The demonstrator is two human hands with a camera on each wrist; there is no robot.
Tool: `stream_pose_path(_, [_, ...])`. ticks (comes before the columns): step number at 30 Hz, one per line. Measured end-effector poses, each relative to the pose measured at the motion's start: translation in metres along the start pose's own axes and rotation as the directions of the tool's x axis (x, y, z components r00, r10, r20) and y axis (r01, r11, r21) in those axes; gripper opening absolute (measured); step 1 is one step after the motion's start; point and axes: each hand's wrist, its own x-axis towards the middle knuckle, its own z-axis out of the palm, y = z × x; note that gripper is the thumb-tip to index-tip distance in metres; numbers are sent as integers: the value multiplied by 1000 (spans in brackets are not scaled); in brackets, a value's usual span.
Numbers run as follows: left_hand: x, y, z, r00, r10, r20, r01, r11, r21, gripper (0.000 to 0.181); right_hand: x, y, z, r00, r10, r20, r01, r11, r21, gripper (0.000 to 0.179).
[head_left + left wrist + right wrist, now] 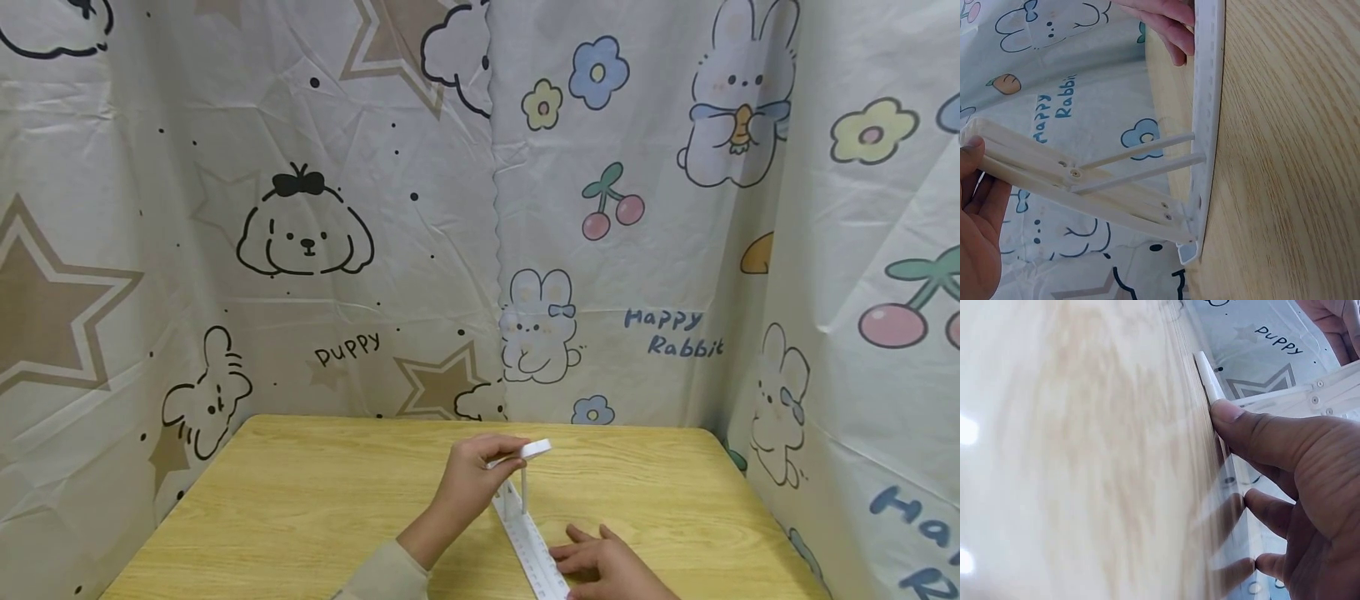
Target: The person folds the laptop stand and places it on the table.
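Observation:
A white folding stand (534,557) stands on the table, its long notched base (1205,94) lying flat. Its hinged upper panel (1029,159) is tilted up from the base. Two thin struts (1138,169) run between panel and base. My left hand (471,479) pinches the raised end of the panel between thumb and fingers. Beside the near part of the base is my right hand (611,567), fingers spread and fairly straight. In the right wrist view its thumb (1229,412) rests against a white edge of the stand, and other fingertips touch down near the tabletop.
The yellow wood-grain table (315,500) extends to both sides of the stand. Printed cloth curtains (442,208) hang behind the table and along its left and right sides.

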Motion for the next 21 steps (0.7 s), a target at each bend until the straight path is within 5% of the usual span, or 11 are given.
stream_pose_path(21, [0,-5,-9,1000,-21,-2,21,999,-29,23,8,-20,23,997,26,-74,-26,1000,-3,39])
